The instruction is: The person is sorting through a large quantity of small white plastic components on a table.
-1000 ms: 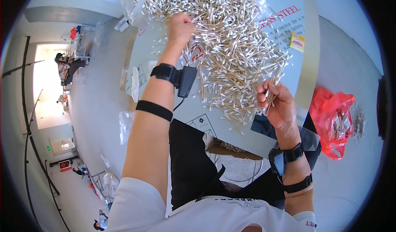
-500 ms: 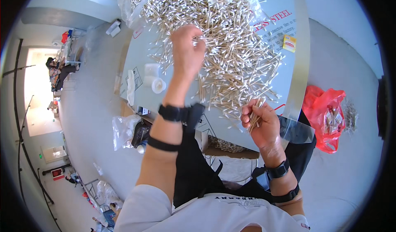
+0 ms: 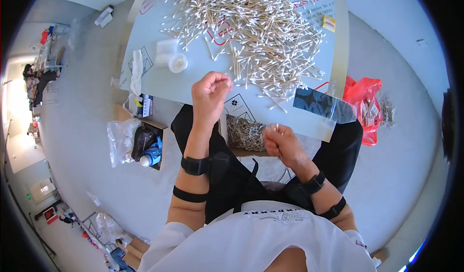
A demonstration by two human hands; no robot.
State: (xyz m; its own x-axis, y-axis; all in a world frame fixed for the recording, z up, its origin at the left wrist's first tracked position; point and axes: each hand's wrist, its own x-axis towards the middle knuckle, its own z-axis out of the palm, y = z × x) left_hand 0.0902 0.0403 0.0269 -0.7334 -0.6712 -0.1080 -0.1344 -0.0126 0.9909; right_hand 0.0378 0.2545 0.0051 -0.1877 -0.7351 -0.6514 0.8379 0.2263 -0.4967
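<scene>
A large heap of cotton swabs [image 3: 270,35] with white tips spreads over the table [image 3: 188,83]. Just off the table's near edge, my right hand [image 3: 286,145] is closed around a bundle of cotton swabs, and only a few white tips show above the fingers. My left hand [image 3: 209,98] hovers over the near side of the table, left of the heap's lower end. Its fingers are curled together, and whatever is in them is hidden. Left of the heap stand clear round plastic tubs [image 3: 178,63] beside a white folded strip [image 3: 137,71].
Under the table edge, between my knees, sits a carton of cotton swabs [image 3: 245,136]. A red plastic bag [image 3: 365,107] hangs by the table's right side. A box with a dark bag and a blue bottle [image 3: 153,155] is on the left. A small yellow packet [image 3: 329,23] lies at the right.
My left hand has come back from the heap toward me. My right hand has moved down and left off the table edge, its fingers now closed over the swabs. The view has shifted.
</scene>
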